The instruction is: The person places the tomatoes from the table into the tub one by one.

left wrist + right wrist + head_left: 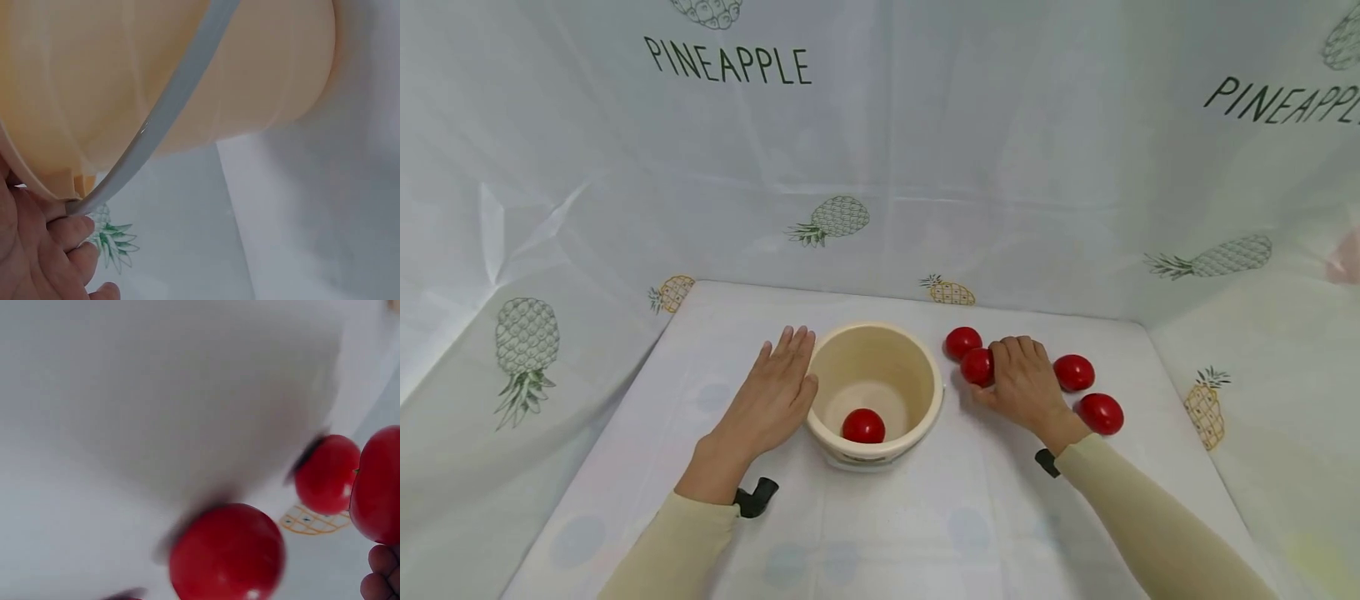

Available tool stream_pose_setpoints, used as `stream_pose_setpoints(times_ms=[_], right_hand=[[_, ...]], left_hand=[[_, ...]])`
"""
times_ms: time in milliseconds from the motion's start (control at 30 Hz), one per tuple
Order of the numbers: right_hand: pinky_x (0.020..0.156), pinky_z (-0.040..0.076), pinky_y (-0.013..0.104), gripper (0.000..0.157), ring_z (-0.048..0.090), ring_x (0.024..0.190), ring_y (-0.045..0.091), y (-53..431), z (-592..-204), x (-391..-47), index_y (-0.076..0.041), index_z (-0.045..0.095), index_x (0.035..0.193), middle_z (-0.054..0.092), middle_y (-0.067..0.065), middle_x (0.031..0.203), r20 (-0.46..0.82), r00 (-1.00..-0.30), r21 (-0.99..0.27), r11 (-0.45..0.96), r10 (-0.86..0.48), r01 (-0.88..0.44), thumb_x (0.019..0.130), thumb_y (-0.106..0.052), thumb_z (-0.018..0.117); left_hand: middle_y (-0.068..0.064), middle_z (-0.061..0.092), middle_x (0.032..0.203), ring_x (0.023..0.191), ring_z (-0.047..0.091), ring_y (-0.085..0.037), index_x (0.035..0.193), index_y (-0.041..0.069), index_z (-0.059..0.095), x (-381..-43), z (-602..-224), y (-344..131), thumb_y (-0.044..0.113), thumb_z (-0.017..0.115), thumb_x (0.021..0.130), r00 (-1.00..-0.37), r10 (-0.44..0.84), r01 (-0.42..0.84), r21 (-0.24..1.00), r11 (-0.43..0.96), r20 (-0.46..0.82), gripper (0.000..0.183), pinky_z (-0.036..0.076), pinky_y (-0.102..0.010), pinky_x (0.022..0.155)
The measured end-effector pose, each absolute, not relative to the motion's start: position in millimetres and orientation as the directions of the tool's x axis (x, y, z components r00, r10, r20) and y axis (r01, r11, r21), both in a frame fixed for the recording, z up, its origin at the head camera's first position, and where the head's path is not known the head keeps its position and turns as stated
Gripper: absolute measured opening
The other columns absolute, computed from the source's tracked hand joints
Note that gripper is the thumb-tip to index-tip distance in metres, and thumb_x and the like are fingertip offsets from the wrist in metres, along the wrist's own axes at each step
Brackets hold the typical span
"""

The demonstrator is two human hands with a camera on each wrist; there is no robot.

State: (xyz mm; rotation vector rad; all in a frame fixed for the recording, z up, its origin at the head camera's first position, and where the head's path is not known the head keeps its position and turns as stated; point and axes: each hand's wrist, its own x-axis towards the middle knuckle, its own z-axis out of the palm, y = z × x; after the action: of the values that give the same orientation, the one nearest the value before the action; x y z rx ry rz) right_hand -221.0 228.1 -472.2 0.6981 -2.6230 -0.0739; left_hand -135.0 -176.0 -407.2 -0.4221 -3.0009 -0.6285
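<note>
A cream bucket (925, 425) with a grey handle (178, 87) stands upright, one red tomato (863, 426) lying on its bottom. My left hand (772, 392) lies along the bucket's left rim with straight fingers, the thumb at the edge; the left wrist view shows fingertips right by the handle's joint. To the right of the bucket, my right hand (1026, 379) grips a second red tomato (977, 367) between thumb and fingers. Behind that one lies another tomato (962, 342). Two more, a tomato (1073, 372) and a lower tomato (1102, 414), lie right of the right hand.
White cloth with pale dots covers the table (880, 533). A pineapple-printed sheet (1000, 167) rises behind the table and along both sides. Black straps with small mounts (758, 497) sit at both wrists.
</note>
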Motion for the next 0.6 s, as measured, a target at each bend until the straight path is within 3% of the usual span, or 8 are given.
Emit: stream_pose_setpoints(times_ms=[167, 400, 600], right_hand=[[0.087, 0.052, 0.055, 0.066, 0.059, 0.099, 0.041, 218, -447, -227, 0.005, 0.058, 0.114, 0.065, 0.024, 0.105, 0.468, -0.74, 0.131, 0.867, -0.482, -0.481, 0.082, -0.051, 0.072], [0.084, 0.049, 0.054, 0.068, 0.056, 0.102, 0.04, 174, -380, -227, 0.004, 0.059, 0.12, 0.065, 0.023, 0.109, 0.557, -0.698, -0.02, 0.832, -0.451, -0.554, 0.081, -0.05, 0.074], [0.087, 0.049, 0.046, 0.061, 0.055, 0.103, 0.032, 122, -356, -219, 0.0, 0.062, 0.117, 0.065, 0.014, 0.108, 0.474, -0.653, -0.045, 0.725, -0.591, -0.688, 0.082, -0.049, 0.076]], left_hand=[[-0.015, 0.018, 0.176, 0.165, 0.008, -0.031, 0.167, 0.001, 0.02, -136, -406, -176, 0.03, 0.037, 0.113, -0.961, 0.263, 0.277, 0.399, 0.874, 0.091, 0.064, 0.007, -0.055, 0.134], [-0.015, 0.018, 0.176, 0.165, 0.009, -0.032, 0.167, 0.001, 0.02, -136, -406, -173, 0.031, 0.038, 0.112, -0.963, 0.259, 0.271, 0.33, 0.904, 0.081, 0.065, 0.005, -0.057, 0.133], [-0.017, 0.018, 0.175, 0.165, 0.01, -0.034, 0.166, -0.001, 0.021, -135, -401, -171, 0.033, 0.036, 0.112, -0.966, 0.25, 0.259, 0.277, 0.925, 0.067, 0.066, 0.003, -0.06, 0.133]])
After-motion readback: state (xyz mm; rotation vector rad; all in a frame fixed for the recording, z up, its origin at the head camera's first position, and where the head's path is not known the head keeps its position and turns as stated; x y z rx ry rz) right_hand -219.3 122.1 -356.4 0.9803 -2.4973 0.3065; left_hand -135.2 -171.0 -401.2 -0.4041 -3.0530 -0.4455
